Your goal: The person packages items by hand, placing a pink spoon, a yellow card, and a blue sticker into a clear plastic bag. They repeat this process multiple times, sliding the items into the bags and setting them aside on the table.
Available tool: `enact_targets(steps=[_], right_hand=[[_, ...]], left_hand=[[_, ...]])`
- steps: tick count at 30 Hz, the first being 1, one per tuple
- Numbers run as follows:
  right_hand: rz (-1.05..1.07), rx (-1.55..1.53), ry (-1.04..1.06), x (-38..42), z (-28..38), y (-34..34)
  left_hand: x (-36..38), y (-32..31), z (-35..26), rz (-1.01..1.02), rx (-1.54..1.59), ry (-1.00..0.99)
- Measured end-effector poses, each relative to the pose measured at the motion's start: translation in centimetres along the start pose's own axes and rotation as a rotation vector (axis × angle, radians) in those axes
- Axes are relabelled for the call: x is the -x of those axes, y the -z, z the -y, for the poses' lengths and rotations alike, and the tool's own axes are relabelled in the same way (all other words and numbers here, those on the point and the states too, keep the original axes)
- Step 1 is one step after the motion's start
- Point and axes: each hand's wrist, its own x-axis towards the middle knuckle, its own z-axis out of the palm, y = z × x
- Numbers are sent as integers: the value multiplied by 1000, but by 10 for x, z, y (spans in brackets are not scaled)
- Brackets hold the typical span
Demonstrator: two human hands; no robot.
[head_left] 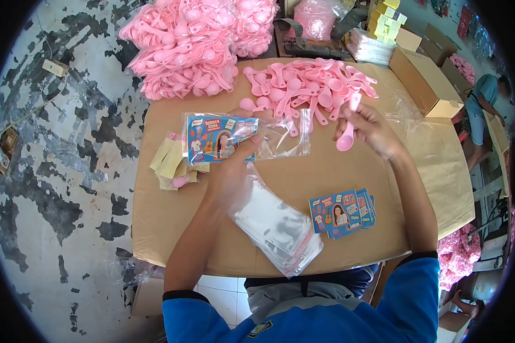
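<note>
my left hand [234, 155] has its fingers closed on a clear plastic bag [283, 142] with a blue printed card [205, 140] inside, over the brown-covered bench [372, 171]; right hand [374, 128] pinches a pink plastic spoon [344, 143] just beside the bag. step looks like pairing spoon with bagged card; next move calls for a steady bag, mouth spread, spoon lined up. can't tell if the mouth is open.
</note>
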Motion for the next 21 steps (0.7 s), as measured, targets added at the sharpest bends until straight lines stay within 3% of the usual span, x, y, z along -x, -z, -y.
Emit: enact_targets(steps=[2, 5, 8, 14, 16, 18, 21], right_hand=[[19, 68, 60, 3, 5, -24], [18, -151, -112, 12, 14, -50], [97, 127, -166, 20, 20, -65], [189, -338, -65, 24, 20, -57], [-76, 84, 207, 20, 18, -62], [-240, 347, 318, 20, 20, -60], [-316, 372, 289, 22, 27, -52]], left_hand=[[0, -4, -2, -13, 29, 20], [1, 2, 6, -27, -12, 11], [4, 3, 11, -15, -155, -7], [1, -6, 12, -63, -65, -63], [0, -5, 11, -105, -69, -59], [-1, -5, 11, -131, -65, -60], [-2, -3, 9, -141, -35, -79]])
